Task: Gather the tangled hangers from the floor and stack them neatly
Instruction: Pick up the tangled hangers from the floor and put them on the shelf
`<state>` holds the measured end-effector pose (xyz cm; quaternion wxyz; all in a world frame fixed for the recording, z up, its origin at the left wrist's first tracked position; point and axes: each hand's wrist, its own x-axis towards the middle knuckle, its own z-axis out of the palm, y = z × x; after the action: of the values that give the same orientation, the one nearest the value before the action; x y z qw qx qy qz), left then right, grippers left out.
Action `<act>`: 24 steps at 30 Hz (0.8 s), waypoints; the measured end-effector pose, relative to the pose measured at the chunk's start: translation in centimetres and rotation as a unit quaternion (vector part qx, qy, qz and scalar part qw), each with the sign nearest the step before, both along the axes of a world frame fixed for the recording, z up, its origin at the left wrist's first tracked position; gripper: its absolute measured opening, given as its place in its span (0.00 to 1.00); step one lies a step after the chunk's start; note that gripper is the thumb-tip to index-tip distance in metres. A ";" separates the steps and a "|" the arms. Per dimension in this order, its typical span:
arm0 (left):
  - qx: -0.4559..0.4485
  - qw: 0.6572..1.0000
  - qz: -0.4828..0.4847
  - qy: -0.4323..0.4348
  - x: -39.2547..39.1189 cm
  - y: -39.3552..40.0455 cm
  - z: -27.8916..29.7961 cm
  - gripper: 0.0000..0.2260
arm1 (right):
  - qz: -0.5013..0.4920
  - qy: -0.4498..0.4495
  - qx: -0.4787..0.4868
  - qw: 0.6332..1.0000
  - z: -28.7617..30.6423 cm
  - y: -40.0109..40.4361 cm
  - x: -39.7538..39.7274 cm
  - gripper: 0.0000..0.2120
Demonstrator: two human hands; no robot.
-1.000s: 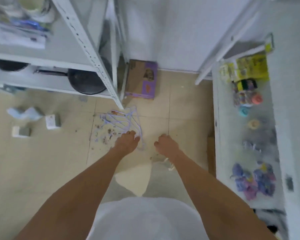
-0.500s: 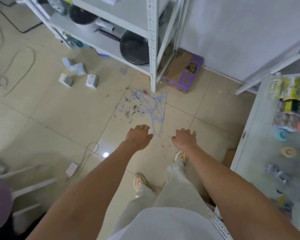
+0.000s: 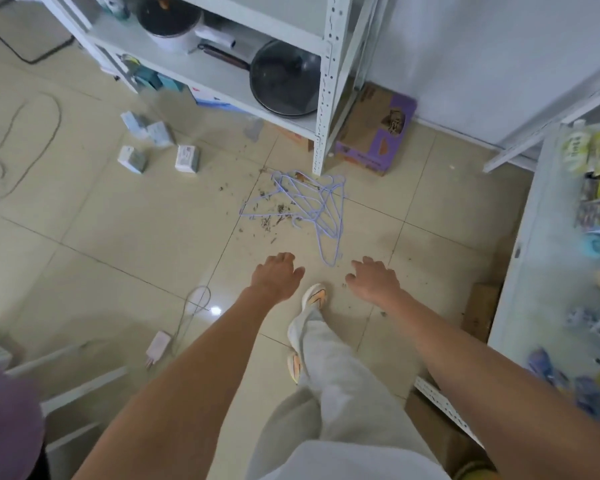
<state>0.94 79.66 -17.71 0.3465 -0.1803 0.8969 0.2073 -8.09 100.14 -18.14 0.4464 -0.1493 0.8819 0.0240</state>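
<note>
A tangle of thin lilac hangers (image 3: 309, 209) lies on the beige tiled floor, just in front of the white shelf's corner post, with dark crumbs scattered around it. My left hand (image 3: 276, 277) hovers below and left of the pile, fingers spread, holding nothing. To the right of it, my right hand (image 3: 374, 280) is also spread and empty, close to the lowest hanger tip but not touching it. My feet in white and orange shoes stand below the hands.
A white metal shelf (image 3: 321, 98) with a black pan (image 3: 284, 81) stands behind the hangers. A purple cardboard box (image 3: 378, 133) sits beside its post. Small white boxes (image 3: 160, 147) and cables (image 3: 18, 143) lie at left. A white cabinet (image 3: 520, 271) borders the right.
The view has pulled back and up from the floor. My hands, close over the hangers a second ago, are now farther from them, and one foot has stepped forward.
</note>
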 end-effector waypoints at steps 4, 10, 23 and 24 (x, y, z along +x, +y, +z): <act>-0.006 1.000 -0.016 -0.008 -2.6 -2.9 -4.4 0.24 | -0.049 0.000 -0.036 0.998 -5.6 -3.5 -2.3 0.24; -0.022 0.999 -0.025 -0.021 -7.6 -8.5 -13.4 0.23 | -0.147 -0.021 -0.065 0.987 -14.0 -9.9 -5.5 0.25; 0.021 0.995 -0.069 -0.072 -14.7 -14.1 -40.7 0.24 | -0.276 0.021 -0.055 0.959 -41.5 -15.4 -9.8 0.22; 0.027 0.996 -0.046 -0.073 -15.7 -14.7 -43.8 0.23 | -0.266 0.038 -0.046 0.962 -44.3 -15.7 -10.5 0.20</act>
<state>-14.77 64.93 -61.46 0.4246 -0.1439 0.8708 0.2020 -18.61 84.48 -62.48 0.3952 0.0710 0.9065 -0.1303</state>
